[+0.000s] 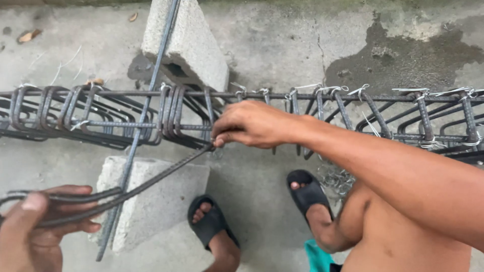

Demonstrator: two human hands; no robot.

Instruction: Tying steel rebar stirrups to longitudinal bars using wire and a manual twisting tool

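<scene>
A loose bent steel tie (151, 184) is held between the left hand (35, 226), closed at lower left, and the right hand (252, 123), pinching its far end at the cage (353, 108) mid-frame, so threading it on seems underway, and alignment is called for.

The person's right hand (249, 123) is reaching across the middle of the frame, knuckles up, fingers curling down and pinching together at the fingertips (219, 142). The bare right forearm is stretching back toward the near right, crossing over a bent knee. The left hand (35, 229) is sitting at the near left corner, thumb on top, its grip closing in a loose fist. Both feet are planted below, toes pointing far.
</scene>
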